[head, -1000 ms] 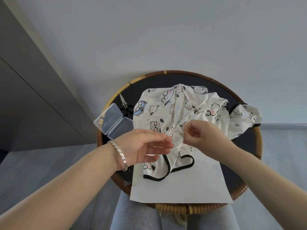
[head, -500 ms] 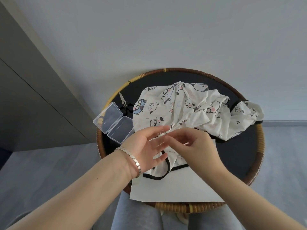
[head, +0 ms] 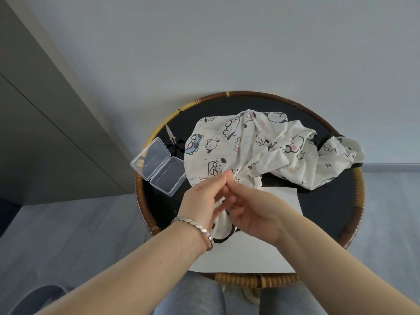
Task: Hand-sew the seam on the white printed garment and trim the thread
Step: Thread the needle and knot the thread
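Item: white printed garment (head: 250,146), crumpled across the middle and far right of the round table (head: 360,192); its black-edged hem lies at the table's near side, atop a white sheet (head: 281,201). Left hand (head: 202,201), fingers pressed together, pinches a fold above the table's centre; right hand (head: 252,212), fingers curled, pinches the same fold; needle and thread too fine to make out. Clear box (head: 159,164), lid open, and scissors (head: 171,142) at the table's left edge. Handling advice: hold the fold taut between both pinches; take short, even stitches close to the seam line; leave the scissors until the thread is knotted.
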Available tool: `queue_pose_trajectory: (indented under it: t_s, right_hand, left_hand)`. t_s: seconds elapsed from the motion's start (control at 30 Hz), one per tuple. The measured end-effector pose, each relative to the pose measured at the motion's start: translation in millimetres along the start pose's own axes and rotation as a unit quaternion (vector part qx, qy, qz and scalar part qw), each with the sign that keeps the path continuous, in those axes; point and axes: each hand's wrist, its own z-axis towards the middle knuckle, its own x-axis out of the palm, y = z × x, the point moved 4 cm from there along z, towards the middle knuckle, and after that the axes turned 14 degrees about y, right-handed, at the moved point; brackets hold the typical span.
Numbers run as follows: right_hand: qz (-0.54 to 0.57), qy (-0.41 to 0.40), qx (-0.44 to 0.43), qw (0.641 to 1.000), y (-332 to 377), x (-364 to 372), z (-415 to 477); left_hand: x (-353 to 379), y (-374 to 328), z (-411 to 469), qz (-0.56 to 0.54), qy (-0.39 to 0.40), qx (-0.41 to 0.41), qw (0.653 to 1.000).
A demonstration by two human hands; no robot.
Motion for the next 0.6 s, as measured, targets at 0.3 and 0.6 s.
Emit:
queue_pose_trajectory:
  t_s: [0.3, 0.6]
  right_hand:
    - [-0.241, -0.085, -0.138, 0.957, 8, -11, -3]
    - [-0.211, -0.121, -0.196, 0.95, 11, -29, -11]
  left_hand:
    - [-2, -4, 5, -0.134, 0.012, -0.052, 0.99]
    - [-6, -9, 3, -0.171, 0.012, -0.031, 0.985]
